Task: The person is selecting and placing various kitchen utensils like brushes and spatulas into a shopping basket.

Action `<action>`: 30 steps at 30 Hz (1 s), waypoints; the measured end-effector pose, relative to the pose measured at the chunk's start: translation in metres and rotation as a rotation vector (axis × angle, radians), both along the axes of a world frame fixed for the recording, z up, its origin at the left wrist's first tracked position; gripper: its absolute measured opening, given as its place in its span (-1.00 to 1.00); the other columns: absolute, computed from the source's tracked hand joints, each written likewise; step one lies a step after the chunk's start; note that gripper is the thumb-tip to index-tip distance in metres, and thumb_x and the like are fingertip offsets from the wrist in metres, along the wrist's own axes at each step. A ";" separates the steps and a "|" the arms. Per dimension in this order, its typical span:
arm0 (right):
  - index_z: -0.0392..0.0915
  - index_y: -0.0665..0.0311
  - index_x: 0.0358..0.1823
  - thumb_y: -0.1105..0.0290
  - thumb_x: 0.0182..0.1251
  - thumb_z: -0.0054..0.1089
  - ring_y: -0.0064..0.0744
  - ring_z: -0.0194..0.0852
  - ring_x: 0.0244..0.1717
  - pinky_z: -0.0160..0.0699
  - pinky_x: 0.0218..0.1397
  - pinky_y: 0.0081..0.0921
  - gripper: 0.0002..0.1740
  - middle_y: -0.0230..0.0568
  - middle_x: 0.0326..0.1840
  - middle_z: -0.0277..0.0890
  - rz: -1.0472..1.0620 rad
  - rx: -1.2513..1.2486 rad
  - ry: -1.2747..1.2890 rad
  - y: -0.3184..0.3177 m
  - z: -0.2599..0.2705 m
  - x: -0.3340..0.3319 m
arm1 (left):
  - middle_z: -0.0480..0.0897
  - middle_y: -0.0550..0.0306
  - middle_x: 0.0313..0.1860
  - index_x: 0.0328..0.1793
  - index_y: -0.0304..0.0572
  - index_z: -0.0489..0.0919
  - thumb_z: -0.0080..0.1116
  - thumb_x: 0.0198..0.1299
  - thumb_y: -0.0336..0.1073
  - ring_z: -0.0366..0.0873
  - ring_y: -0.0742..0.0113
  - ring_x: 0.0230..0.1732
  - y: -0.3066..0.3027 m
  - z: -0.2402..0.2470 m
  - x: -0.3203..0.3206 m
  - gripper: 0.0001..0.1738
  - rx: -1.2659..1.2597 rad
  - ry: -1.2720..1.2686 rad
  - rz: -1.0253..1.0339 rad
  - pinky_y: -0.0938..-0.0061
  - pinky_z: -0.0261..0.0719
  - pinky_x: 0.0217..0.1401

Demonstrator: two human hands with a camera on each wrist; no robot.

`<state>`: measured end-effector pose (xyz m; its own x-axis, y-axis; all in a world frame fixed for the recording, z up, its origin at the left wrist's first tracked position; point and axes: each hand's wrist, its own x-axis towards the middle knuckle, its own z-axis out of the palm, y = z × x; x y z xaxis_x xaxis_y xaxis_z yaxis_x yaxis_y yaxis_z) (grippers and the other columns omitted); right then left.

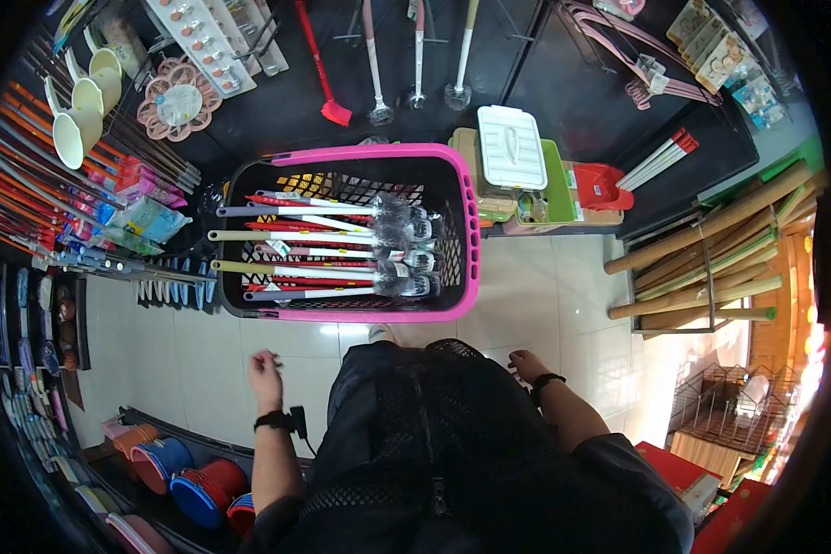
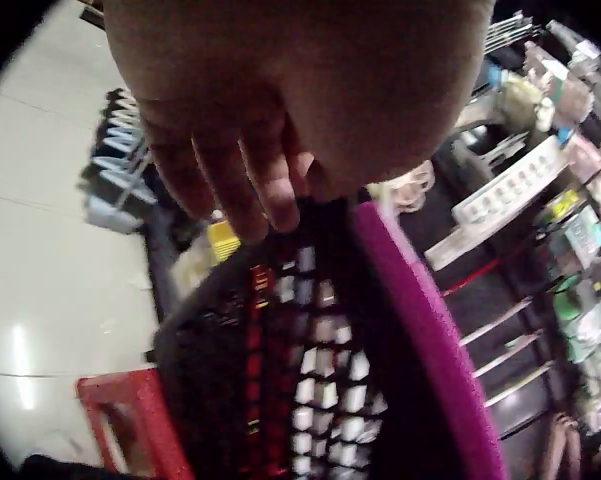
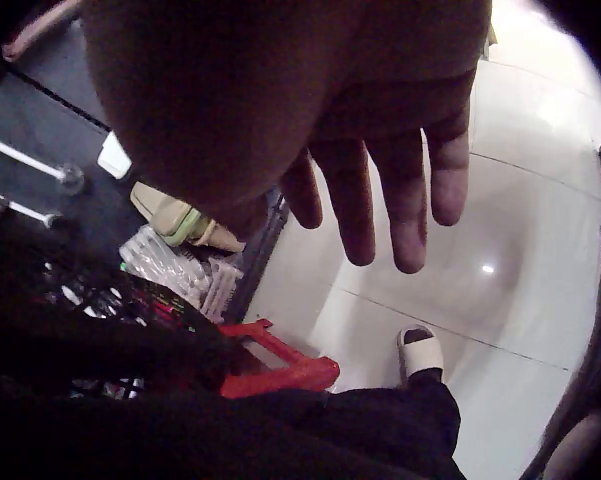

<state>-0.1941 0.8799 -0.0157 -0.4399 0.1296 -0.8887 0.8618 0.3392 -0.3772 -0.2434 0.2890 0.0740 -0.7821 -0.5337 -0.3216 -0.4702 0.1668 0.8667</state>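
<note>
In the head view a black mesh basket with a pink rim (image 1: 472,231) stands in front of the person. Across it lie several long-handled toilet brushes (image 1: 328,272), their heads in clear plastic at the right, with red handles among them. The left hand (image 1: 266,377) hangs near the body, short of the basket, fingers loosely bent and holding nothing. In the left wrist view its fingers (image 2: 242,205) overlap the basket's mesh side. On the other side the right hand (image 1: 528,367) hangs over the floor, and the right wrist view shows its fingers (image 3: 405,225) spread and relaxed.
A red stool (image 2: 130,425) stands below the basket. More brushes (image 1: 374,69) hang on the dark back wall. Lidded boxes (image 1: 512,152) and a red dustpan (image 1: 602,187) sit at the right, beside racked poles (image 1: 702,268). Buckets (image 1: 208,489) line the lower left.
</note>
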 end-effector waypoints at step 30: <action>0.38 0.27 0.27 0.04 0.47 0.00 -0.29 0.65 -0.22 0.51 -0.32 -0.46 -0.47 -0.14 0.01 0.62 -0.134 0.141 0.014 -0.081 0.054 0.012 | 0.53 0.21 -0.10 0.22 -0.10 0.40 -0.09 0.49 -0.04 0.51 0.45 -0.29 0.045 0.069 -0.254 -0.62 0.742 0.207 0.022 0.45 0.53 -0.20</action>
